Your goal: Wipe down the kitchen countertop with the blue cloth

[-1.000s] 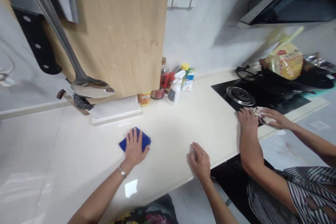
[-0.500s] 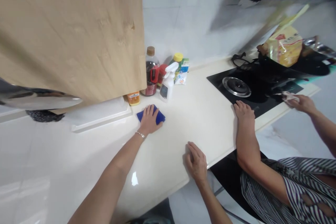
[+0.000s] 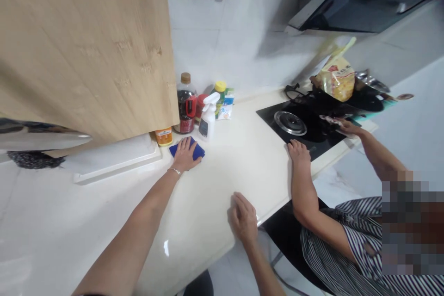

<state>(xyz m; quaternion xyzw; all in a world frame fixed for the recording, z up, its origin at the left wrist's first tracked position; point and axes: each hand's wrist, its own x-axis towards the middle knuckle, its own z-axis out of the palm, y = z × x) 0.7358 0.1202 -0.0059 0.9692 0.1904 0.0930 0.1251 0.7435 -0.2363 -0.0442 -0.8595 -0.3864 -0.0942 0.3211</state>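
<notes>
The right hand (image 3: 244, 218) rests at the near edge of the surface (image 3: 215, 185), its grip loosely bent with nothing seen in it; leaned weight could slide it off. The left hand (image 3: 184, 156) lies flat, grip spread over the cloth (image 3: 198, 151), just in front of the tub (image 3: 163, 137) and sprayer (image 3: 207, 124). Pushing farther back could topple the tall sprayer. Beyond, a wide rightward sweep could bump the co-worker's hand (image 3: 299, 150) by the stove (image 3: 312, 136).
</notes>
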